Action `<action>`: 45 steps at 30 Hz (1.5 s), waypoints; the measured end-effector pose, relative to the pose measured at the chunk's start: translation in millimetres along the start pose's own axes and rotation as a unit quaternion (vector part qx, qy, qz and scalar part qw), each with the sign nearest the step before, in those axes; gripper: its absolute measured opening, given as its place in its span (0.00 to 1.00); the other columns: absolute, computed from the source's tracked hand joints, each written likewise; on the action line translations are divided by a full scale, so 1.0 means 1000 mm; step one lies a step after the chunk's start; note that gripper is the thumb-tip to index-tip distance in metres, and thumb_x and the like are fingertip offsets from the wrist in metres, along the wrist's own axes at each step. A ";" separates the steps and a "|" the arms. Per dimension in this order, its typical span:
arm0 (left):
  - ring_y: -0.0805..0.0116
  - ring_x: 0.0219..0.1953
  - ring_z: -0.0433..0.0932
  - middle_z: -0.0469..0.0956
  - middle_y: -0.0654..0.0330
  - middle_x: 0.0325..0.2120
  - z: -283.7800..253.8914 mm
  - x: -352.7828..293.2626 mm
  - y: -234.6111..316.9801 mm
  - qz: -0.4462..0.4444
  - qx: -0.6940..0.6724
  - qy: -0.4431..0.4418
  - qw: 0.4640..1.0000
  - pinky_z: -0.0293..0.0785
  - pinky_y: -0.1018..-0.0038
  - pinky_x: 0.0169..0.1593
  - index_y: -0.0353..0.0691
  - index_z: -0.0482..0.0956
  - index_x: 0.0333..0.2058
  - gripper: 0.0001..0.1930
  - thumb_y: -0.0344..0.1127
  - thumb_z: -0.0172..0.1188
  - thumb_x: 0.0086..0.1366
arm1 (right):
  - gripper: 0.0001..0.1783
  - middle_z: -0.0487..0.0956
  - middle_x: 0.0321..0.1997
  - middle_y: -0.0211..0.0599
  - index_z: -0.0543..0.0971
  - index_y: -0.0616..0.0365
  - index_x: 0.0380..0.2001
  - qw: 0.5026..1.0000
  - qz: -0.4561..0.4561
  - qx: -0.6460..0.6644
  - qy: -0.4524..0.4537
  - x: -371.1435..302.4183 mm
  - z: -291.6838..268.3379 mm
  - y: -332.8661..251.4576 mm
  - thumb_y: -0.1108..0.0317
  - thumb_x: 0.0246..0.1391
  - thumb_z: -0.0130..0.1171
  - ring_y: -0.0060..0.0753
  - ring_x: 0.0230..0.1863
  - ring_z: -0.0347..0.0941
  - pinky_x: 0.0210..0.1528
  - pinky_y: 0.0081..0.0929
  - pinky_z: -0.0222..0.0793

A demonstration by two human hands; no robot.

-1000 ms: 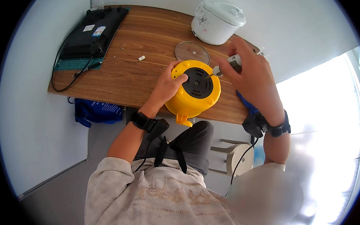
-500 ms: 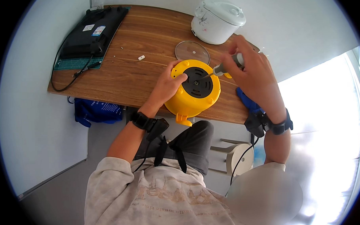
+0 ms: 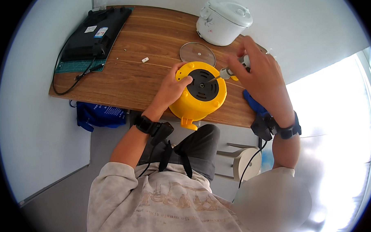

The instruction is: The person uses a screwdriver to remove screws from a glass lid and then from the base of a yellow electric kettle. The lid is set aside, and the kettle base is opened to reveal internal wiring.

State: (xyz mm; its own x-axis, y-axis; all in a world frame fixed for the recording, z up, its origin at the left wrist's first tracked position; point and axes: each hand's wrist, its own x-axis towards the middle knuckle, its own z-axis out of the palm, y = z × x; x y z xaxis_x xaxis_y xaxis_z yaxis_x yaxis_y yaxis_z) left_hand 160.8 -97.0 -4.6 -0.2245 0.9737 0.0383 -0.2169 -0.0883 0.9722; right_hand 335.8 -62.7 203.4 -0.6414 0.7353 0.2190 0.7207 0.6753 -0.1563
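Note:
A yellow electric pot (image 3: 192,110) is tipped so that its underside, a black slotted base plate (image 3: 209,90), faces up toward me. My left hand (image 3: 173,87) grips it at the left, thumb lying over the rim onto the black plate. Closed around the grey-and-white handle of a screwdriver (image 3: 226,73) is my right hand (image 3: 258,70), on the pot's right. The thin shaft slants down left toward the hole in the plate's centre; whether its tip touches anything I cannot tell. A yellow handle (image 3: 189,124) juts from the pot at the table's front edge.
Behind the pot lies a round glass lid (image 3: 197,54), with a white rice cooker (image 3: 223,26) farther back. A small white piece (image 3: 145,59) sits left of them. At far left a black flat appliance (image 3: 88,37) with a cord rests on a green mat (image 3: 75,66).
The screwdriver has shifted slightly, and its shaft end now shows a little farther right of the plate's centre. My left hand and the pot stay nearly as they were.

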 end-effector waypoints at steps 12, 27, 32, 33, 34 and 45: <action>0.63 0.51 0.78 0.77 0.50 0.50 0.002 0.001 0.000 0.003 0.014 0.000 1.000 0.75 0.70 0.56 0.33 0.66 0.61 0.27 0.35 0.59 0.66 | 0.19 0.79 0.36 0.46 0.67 0.56 0.43 0.996 -0.025 -0.083 0.037 -0.006 0.003 -0.005 0.60 0.57 0.65 0.49 0.32 0.80 0.31 0.37 0.72; 0.63 0.51 0.78 0.77 0.49 0.50 0.001 0.002 -0.003 0.012 0.007 -0.001 1.000 0.75 0.70 0.55 0.32 0.67 0.61 0.27 0.35 0.60 0.65 | 0.21 0.80 0.29 0.41 0.68 0.55 0.44 0.994 0.009 -0.109 -0.018 -0.003 -0.002 -0.008 0.55 0.60 0.64 0.49 0.29 0.79 0.33 0.40 0.73; 0.63 0.51 0.78 0.77 0.49 0.50 -0.001 0.003 -0.006 0.015 -0.003 -0.004 1.000 0.75 0.70 0.55 0.33 0.67 0.61 0.27 0.35 0.59 0.66 | 0.19 0.79 0.25 0.41 0.68 0.55 0.45 0.990 -0.129 0.033 0.051 -0.005 0.006 0.005 0.56 0.62 0.63 0.51 0.25 0.76 0.30 0.41 0.72; 0.63 0.51 0.78 0.77 0.49 0.50 0.000 0.003 -0.005 0.012 -0.004 -0.004 1.000 0.75 0.70 0.55 0.33 0.67 0.61 0.27 0.35 0.59 0.66 | 0.19 0.78 0.23 0.41 0.68 0.56 0.45 0.983 -0.163 0.046 0.064 -0.005 0.006 0.007 0.56 0.62 0.62 0.51 0.24 0.76 0.29 0.41 0.72; 0.63 0.51 0.78 0.77 0.49 0.50 0.001 0.002 -0.004 0.009 -0.004 -0.004 1.000 0.75 0.70 0.55 0.33 0.67 0.61 0.27 0.35 0.59 0.66 | 0.19 0.78 0.23 0.42 0.68 0.56 0.45 0.980 -0.184 0.036 0.067 -0.005 0.006 0.008 0.56 0.62 0.62 0.51 0.24 0.76 0.28 0.41 0.72; 0.63 0.51 0.78 0.77 0.50 0.50 -0.001 0.002 -0.004 0.010 0.015 -0.001 1.000 0.75 0.70 0.55 0.33 0.67 0.61 0.27 0.35 0.59 0.66 | 0.15 0.81 0.30 0.44 0.68 0.56 0.43 0.996 -0.076 -0.036 0.027 -0.005 0.003 0.001 0.59 0.63 0.60 0.50 0.29 0.80 0.30 0.42 0.72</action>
State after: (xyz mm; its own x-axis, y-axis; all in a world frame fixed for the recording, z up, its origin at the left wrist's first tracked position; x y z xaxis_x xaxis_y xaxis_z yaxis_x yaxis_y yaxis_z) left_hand 160.7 -95.0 -8.4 -0.2266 0.9723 0.0577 -0.1843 -0.1010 0.9777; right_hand 338.8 -65.2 199.3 -0.7309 0.6196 0.2860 0.6347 0.7712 -0.0486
